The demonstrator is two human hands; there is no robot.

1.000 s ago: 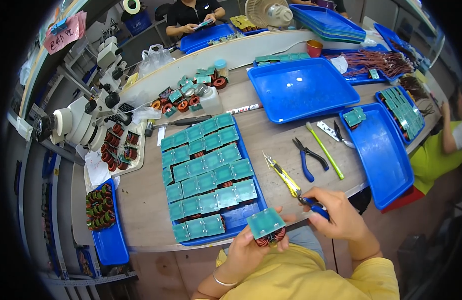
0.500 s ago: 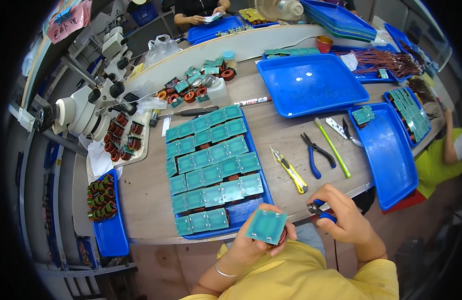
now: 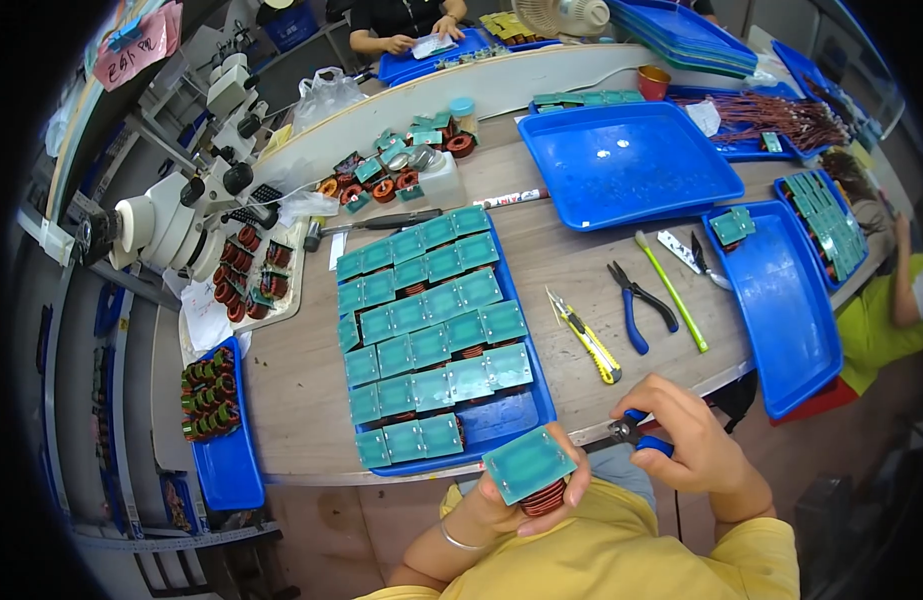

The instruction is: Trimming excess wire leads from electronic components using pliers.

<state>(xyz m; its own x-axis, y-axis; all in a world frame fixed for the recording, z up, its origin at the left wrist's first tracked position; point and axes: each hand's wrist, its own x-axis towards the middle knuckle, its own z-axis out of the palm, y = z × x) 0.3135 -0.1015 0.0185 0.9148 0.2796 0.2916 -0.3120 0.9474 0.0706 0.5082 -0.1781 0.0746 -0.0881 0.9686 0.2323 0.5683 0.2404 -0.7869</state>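
Observation:
A green circuit board (image 3: 527,465) with a red-brown wire coil under it sits in my left hand (image 3: 496,505), its flat green face turned up and tilted. The fingers wrap round the coil. In my right hand (image 3: 693,440) I grip blue-handled side cutters (image 3: 641,437), their dark jaws pointing left toward the board but apart from it. Beyond my left hand, a blue tray (image 3: 501,420) holds several rows of similar green boards (image 3: 441,345) with coils beneath them.
Right of the tray lie a yellow utility knife (image 3: 586,340), blue pliers (image 3: 636,305), a green stick (image 3: 671,292) and tweezers (image 3: 709,262). Blue trays (image 3: 781,330) stand at the right. A microscope (image 3: 171,225) is at the left. Two other people sit nearby.
My left hand has tipped the board, so more of the coil underneath shows. The cutters have turned slightly and stay apart from the board. The view has shifted a little.

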